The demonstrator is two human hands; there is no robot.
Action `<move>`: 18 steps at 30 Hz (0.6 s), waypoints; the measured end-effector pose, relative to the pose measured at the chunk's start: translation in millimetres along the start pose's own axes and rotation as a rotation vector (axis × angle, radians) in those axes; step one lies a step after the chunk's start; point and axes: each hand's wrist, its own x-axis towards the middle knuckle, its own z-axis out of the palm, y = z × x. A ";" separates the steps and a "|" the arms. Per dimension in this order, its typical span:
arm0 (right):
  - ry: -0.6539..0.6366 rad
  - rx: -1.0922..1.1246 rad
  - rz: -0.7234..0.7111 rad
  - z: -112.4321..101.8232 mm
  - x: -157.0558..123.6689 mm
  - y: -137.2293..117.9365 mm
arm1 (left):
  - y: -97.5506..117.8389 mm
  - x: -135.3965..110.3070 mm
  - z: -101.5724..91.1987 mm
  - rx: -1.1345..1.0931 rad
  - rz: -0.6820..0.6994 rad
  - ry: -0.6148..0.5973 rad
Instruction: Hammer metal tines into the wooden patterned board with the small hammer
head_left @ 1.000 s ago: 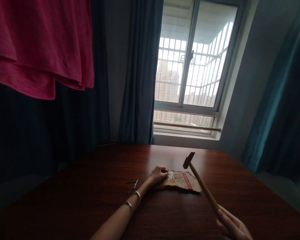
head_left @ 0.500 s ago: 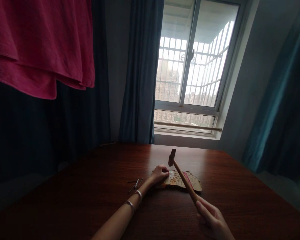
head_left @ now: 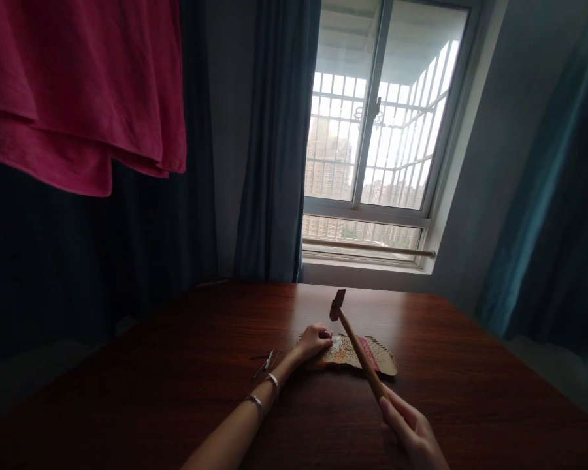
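My right hand is closed around the lower end of the wooden handle of a hammer. The hammer slants up to the left, its dark head raised near my left hand. My left hand is closed in a pinch over the left part of a tan, irregular-edged piece, possibly leather. What the fingers pinch is too small and hidden to name. Many small dark holes or marks dot the piece, with a pink band, a whitish patch and an orange-brown area. Two silvery bracelets circle my left wrist and forearm.
Several thin metal rods lie left of my left forearm on the glossy reddish-brown table. A pink cloth hangs at upper left. Behind the table are blue curtains and a barred window.
My right hand and the hammer have shifted slightly left and up. My left hand stays at the same spot on the tan piece.
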 end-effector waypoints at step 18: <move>0.021 -0.038 -0.034 0.4 0.8 4.8 | 1.9 -0.3 0.3 -0.009 -0.043 -0.025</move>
